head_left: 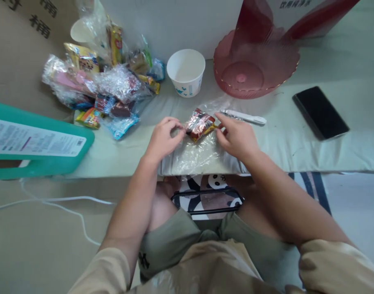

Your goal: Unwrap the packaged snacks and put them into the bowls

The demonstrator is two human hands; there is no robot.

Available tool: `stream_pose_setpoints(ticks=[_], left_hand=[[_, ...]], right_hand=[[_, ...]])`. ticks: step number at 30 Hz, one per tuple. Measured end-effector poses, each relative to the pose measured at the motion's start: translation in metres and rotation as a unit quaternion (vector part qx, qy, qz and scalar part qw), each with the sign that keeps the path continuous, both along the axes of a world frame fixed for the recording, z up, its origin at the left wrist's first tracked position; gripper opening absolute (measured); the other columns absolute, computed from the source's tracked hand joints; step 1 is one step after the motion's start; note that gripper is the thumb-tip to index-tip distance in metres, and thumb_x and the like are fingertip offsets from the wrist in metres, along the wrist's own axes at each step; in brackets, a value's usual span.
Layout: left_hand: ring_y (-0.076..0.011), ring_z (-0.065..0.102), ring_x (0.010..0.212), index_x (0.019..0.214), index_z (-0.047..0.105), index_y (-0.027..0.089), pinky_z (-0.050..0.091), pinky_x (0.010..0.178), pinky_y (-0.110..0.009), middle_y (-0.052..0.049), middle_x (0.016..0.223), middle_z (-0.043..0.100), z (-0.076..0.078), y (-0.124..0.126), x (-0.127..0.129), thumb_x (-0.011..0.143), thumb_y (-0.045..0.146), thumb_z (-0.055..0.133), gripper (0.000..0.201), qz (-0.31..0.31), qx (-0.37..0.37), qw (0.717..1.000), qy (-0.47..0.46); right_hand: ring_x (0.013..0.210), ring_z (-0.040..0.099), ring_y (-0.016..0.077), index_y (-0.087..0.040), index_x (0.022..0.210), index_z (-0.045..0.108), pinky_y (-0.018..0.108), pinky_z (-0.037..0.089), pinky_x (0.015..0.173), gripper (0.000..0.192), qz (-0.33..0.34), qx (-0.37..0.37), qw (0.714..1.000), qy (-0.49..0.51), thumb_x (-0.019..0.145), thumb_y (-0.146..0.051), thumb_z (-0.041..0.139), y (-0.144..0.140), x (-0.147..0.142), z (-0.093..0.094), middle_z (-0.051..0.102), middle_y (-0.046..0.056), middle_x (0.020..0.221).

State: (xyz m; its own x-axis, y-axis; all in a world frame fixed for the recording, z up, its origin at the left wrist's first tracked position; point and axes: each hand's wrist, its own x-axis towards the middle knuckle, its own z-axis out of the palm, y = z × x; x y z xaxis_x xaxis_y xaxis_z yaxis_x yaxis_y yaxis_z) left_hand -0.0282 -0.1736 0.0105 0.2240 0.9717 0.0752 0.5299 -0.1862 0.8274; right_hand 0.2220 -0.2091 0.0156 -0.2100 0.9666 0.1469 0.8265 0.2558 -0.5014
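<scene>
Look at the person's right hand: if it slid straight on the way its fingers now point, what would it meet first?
The right hand points left and slightly away, its fingers already at the red snack packet lying on clear plastic. So it would probably push into that packet first, then the left hand beyond.

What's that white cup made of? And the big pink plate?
The cup looks like paper: matte white, rolled rim, blue print. The plate looks like clear pink plastic: it's glossy, and you can see through it.
</scene>
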Motion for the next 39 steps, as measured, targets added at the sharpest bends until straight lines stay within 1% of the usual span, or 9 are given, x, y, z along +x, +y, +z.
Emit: stream_pose_setpoints(ticks=[3, 7, 12, 21, 24, 27, 30, 35, 39], left_hand=[[-0.0222, 0.068, 0.099, 0.072, 0.061, 0.021, 0.055, 0.092, -0.037, -0.008, 0.103, 0.073, 0.001, 0.0, 0.009, 0.083, 0.043, 0.071, 0.027, 0.034, -0.082, 0.981, -0.17], [-0.0258, 0.074, 0.1, 0.076, 0.053, 0.022, 0.062, 0.077, -0.038, -0.008, 0.11, 0.076, 0.012, -0.002, 0.017, 0.083, 0.05, 0.07, 0.034, 0.023, -0.252, 0.886, -0.389], [-0.0322, 0.073, 0.114, 0.073, 0.047, 0.023, 0.063, 0.062, -0.035, -0.009, 0.108, 0.078, 0.018, 0.004, 0.011, 0.083, 0.053, 0.067, 0.037, 0.022, -0.287, 0.857, -0.427], [-0.0255, 0.077, 0.102, 0.064, 0.044, 0.021, 0.043, 0.04, -0.018, -0.009, 0.1, 0.08, 0.026, 0.005, 0.027, 0.076, 0.031, 0.065, 0.026, 0.082, -0.35, 0.772, -0.524], [-0.0156, 0.077, 0.078, 0.062, 0.042, 0.019, 0.03, 0.034, -0.013, -0.005, 0.081, 0.077, 0.032, 0.007, 0.023, 0.076, 0.023, 0.059, 0.022, 0.167, -0.338, 0.738, -0.56], [-0.0106, 0.073, 0.061, 0.061, 0.04, 0.019, 0.023, 0.031, -0.011, -0.001, 0.065, 0.069, 0.035, 0.011, 0.017, 0.075, 0.02, 0.054, 0.02, 0.231, -0.322, 0.713, -0.578], [-0.0116, 0.073, 0.059, 0.061, 0.039, 0.019, 0.021, 0.03, -0.011, -0.001, 0.064, 0.068, 0.036, 0.012, 0.015, 0.075, 0.02, 0.055, 0.02, 0.213, -0.357, 0.716, -0.56], [-0.0151, 0.074, 0.06, 0.063, 0.041, 0.018, 0.022, 0.032, -0.012, -0.003, 0.067, 0.069, 0.032, 0.015, 0.017, 0.072, 0.023, 0.063, 0.024, 0.151, -0.418, 0.746, -0.497], [-0.016, 0.075, 0.063, 0.065, 0.049, 0.018, 0.028, 0.034, -0.014, -0.004, 0.069, 0.071, 0.025, 0.02, 0.015, 0.073, 0.03, 0.063, 0.021, 0.132, -0.388, 0.796, -0.445]], right_hand=[[0.132, 0.06, 0.0326, -0.021, 0.149, 0.054, 0.05, 0.051, 0.109, 0.062, 0.101, 0.024, 0.994, 0.039, 0.087, -0.023, 0.057, 0.003, -0.008, -0.005, 0.06, 0.016, 0.147], [0.147, 0.047, 0.036, -0.022, 0.158, 0.039, 0.055, 0.046, 0.116, 0.084, 0.135, -0.003, 0.988, 0.074, 0.079, -0.027, 0.067, 0.005, -0.018, -0.007, 0.044, 0.017, 0.163], [0.137, 0.056, 0.0347, -0.022, 0.154, 0.038, 0.053, 0.047, 0.114, 0.08, 0.084, -0.031, 0.975, 0.205, 0.081, -0.038, 0.068, 0.009, -0.018, -0.001, 0.056, 0.017, 0.151], [0.122, 0.065, 0.029, -0.026, 0.142, 0.041, 0.046, 0.059, 0.099, 0.077, -0.004, -0.141, 0.88, 0.453, 0.076, -0.046, 0.076, 0.013, -0.033, -0.017, 0.059, 0.014, 0.142], [0.114, 0.066, 0.027, -0.028, 0.136, 0.044, 0.044, 0.064, 0.087, 0.064, -0.026, -0.095, 0.865, 0.493, 0.078, -0.036, 0.069, 0.016, -0.029, -0.01, 0.061, 0.01, 0.136], [0.116, 0.063, 0.0267, -0.028, 0.135, 0.045, 0.051, 0.059, 0.1, 0.063, -0.049, 0.093, 0.899, 0.425, 0.076, -0.027, 0.067, 0.028, -0.008, 0.004, 0.058, 0.009, 0.132], [0.126, 0.057, 0.0305, -0.024, 0.134, 0.049, 0.057, 0.049, 0.11, 0.059, -0.112, 0.234, 0.926, 0.275, 0.077, -0.021, 0.064, 0.048, 0.024, 0.018, 0.052, 0.011, 0.132], [0.13, 0.053, 0.0322, -0.023, 0.142, 0.052, 0.058, 0.043, 0.115, 0.067, -0.212, 0.196, 0.947, 0.14, 0.077, -0.011, 0.061, 0.078, 0.055, 0.027, 0.05, 0.014, 0.132], [0.138, 0.046, 0.0393, -0.019, 0.138, 0.059, 0.066, 0.035, 0.118, 0.064, -0.219, 0.229, 0.947, 0.053, 0.075, -0.015, 0.067, 0.064, 0.04, 0.033, 0.057, 0.018, 0.137]])
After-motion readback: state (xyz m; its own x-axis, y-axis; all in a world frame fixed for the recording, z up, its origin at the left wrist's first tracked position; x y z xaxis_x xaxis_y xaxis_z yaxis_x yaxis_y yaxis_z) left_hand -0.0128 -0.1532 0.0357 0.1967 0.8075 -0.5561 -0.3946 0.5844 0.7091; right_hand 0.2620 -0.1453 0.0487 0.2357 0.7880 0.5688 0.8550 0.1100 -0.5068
